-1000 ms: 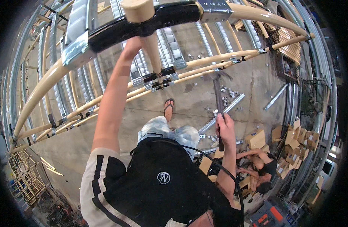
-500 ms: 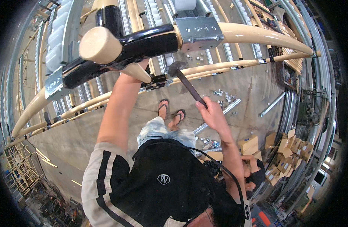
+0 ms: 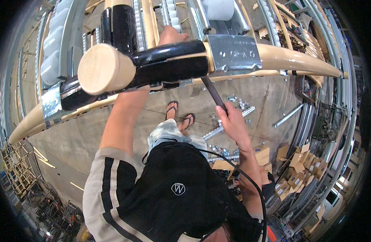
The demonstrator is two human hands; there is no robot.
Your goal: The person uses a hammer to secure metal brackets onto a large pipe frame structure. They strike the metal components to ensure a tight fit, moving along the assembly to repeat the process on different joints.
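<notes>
Dark tool handle (image 3: 213,93) in raised right hand (image 3: 234,121)

A bare concrete floor (image 3: 270,94) stretches across a workshop, strewn with small metal parts (image 3: 238,103) and silver rails (image 3: 288,115). Flattened cardboard boxes (image 3: 302,169) pile up at right — beside metal racking (image 3: 339,80). At lower left stand wooden frames (image 3: 18,173), under even light.
</notes>
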